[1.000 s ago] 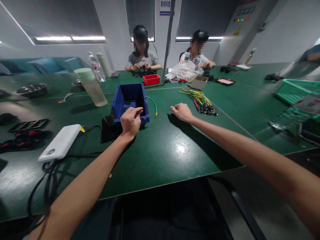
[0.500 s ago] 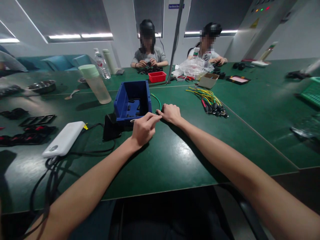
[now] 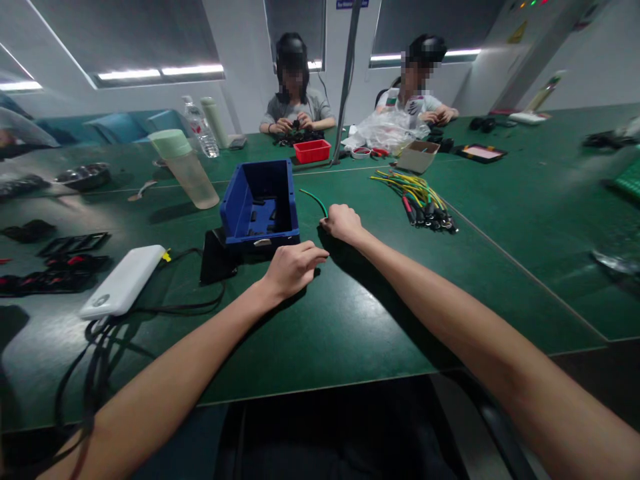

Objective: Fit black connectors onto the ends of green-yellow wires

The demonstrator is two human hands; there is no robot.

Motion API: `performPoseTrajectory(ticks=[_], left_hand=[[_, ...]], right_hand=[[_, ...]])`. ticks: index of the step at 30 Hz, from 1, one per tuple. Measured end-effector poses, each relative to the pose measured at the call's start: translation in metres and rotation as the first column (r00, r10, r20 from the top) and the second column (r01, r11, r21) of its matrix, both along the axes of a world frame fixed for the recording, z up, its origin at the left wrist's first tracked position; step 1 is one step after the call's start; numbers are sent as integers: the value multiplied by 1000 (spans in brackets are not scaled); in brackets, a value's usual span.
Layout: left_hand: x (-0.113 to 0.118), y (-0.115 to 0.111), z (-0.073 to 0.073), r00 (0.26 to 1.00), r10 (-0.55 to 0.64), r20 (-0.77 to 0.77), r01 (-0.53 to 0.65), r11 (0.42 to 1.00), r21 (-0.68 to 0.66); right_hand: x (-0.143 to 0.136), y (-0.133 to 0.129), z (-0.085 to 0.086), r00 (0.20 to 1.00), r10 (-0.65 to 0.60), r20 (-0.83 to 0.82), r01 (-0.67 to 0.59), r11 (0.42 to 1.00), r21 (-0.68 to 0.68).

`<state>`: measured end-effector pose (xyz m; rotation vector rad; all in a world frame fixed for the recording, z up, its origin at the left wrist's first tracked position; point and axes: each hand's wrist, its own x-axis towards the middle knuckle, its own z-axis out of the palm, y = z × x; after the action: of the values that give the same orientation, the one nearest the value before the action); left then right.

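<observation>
A green wire (image 3: 315,199) curves across the table and runs into my right hand (image 3: 342,223), whose fingers are closed round it. The wire's far end in that hand is hidden. My left hand (image 3: 294,267) is just nearer to me, its fingers drawn together toward the right hand; anything between its fingertips is too small to make out. Left of both hands is a blue bin (image 3: 263,239) with several small black pieces inside. To the right lies a bundle of yellow and green wires (image 3: 417,193) with black and red sleeved ends.
A white power bank (image 3: 123,280) with black cables is at the left, near a black flat object (image 3: 216,257). Beyond the bin stand a bottle with a green lid (image 3: 187,173) and a red tray (image 3: 312,151). A metal pole (image 3: 346,87) rises mid-table. Two people sit opposite.
My left hand has dropped slightly toward me, apart from the right hand. The right hand stays at nearly the same place with the green wire. The view has shifted a little.
</observation>
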<state>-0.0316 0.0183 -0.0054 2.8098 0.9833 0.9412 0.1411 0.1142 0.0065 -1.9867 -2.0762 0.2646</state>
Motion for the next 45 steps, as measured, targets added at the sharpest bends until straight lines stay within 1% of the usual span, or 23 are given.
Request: performPoseTrajectory(ticks=[3, 6, 9, 11, 14, 18, 22, 23, 24, 32, 37, 40, 45], left_hand=[[-1, 1, -2, 1000, -1, 16, 2, 1000, -16], [-1, 3, -4, 999, 7, 35, -5, 999, -42], [-1, 4, -6, 999, 20, 26, -17, 996, -84], [0, 4, -6, 999, 49, 2, -49, 993, -107], [3, 3, -5, 995, 88, -47, -93, 990, -106], [6, 1, -5, 995, 8, -101, -18, 995, -102], [6, 1, -6, 995, -16, -102, 6, 995, -97], [5, 2, -6, 995, -16, -97, 6, 995, -100], [5, 2, -7, 996, -17, -92, 7, 994, -107], [8, 1, -8, 999, 17, -32, -22, 985, -171], [9, 3, -9, 988, 84, 128, -55, 976, -212], [9, 3, -10, 977, 94, 193, -55, 979, -199], [10, -1, -6, 963, 67, 260, -31, 989, -142]], right_hand=[[8, 4, -2, 995, -19, -102, 19, 1000, 0], [16, 6, -5, 973, -9, -231, 9, 1000, -3], [23, 3, -10, 929, 16, -369, -4, 999, 34], [26, -3, -14, 890, 47, -453, -18, 998, 68], [30, -21, -19, 824, 106, -556, -59, 993, 101], [37, -54, -22, 737, 161, -657, -118, 987, 110], [42, -80, -23, 551, 216, -806, -225, 969, 105], [43, -84, -23, 517, 224, -826, -242, 964, 110], [43, -86, -23, 499, 230, -836, -250, 961, 115], [43, -88, -19, 413, 257, -874, -286, 947, 143], [47, -87, -19, 333, 187, -924, -246, 963, 106], [48, -88, -18, 295, 178, -939, -226, 968, 112], [47, -91, -15, 267, 168, -949, -192, 974, 119]])
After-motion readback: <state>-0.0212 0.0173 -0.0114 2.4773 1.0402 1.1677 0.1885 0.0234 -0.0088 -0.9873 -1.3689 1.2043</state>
